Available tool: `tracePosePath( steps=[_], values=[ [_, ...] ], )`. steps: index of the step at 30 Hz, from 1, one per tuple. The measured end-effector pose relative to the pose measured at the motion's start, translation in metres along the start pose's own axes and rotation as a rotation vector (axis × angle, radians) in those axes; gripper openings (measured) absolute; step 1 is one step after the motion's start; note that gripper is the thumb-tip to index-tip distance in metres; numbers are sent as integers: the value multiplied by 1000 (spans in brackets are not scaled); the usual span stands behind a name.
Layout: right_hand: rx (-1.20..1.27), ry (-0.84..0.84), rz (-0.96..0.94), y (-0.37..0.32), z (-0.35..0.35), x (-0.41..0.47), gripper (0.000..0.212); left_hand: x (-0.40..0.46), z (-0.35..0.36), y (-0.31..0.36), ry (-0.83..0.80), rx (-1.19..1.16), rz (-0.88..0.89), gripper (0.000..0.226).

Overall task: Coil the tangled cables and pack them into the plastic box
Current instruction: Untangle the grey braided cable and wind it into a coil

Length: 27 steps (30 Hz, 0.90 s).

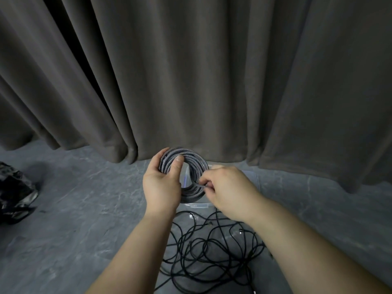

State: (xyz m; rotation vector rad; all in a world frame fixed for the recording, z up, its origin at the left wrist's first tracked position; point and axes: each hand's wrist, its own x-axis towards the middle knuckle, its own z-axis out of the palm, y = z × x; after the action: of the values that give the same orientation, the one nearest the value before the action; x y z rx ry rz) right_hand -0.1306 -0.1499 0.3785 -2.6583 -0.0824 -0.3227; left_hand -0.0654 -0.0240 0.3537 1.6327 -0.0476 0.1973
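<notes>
We hold the coil [192,166] up w/ both hands, above the box [250,177] on the floor [84,209]. Our left hand [162,185] grips the coil's left side, fingers curled behind it, thumb pressed across the front. Our right hand [229,189] is knuckles-up, its fingers pinching a cable end at the coil's lower right. Both forearms reach fwd. Tangled cables [212,247] lie on the floor below our wrists, near the box.
</notes>
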Motion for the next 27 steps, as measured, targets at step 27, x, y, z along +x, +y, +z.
tracePosePath(
  steps=[27],
  values=[
    [-102,142,9,2,1,0,27,-6,0,5,11,86,17,17]
  ],
)
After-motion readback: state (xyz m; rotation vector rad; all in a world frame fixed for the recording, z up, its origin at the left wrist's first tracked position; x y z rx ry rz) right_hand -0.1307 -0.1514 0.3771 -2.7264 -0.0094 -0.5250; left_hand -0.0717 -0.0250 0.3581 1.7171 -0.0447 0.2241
